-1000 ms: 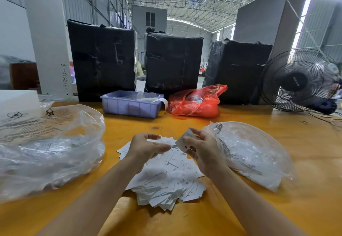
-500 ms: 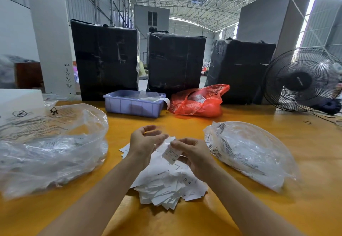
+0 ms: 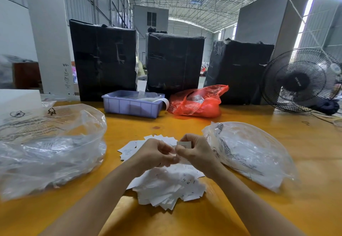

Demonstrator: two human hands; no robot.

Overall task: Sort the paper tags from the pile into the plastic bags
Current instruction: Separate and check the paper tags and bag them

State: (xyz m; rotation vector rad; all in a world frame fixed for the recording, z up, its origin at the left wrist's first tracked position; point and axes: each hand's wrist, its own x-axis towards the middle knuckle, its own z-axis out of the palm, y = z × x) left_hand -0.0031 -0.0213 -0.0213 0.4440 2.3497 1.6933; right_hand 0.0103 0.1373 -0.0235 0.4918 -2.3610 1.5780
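Hands meet over tag pile (image 3: 166, 185); my right hand (image 3: 196, 154) pinches one paper tag (image 3: 183, 144); my left hand (image 3: 157, 154) curls in, pinching same tag's edge, I think; clear bags at 9 o'clock (image 3: 51, 148) and 3 o'clock (image 3: 249, 152); risk: two tags stuck together, wrong bag; fan (image 3: 298, 82) at 2 o'clock could blow tags away.
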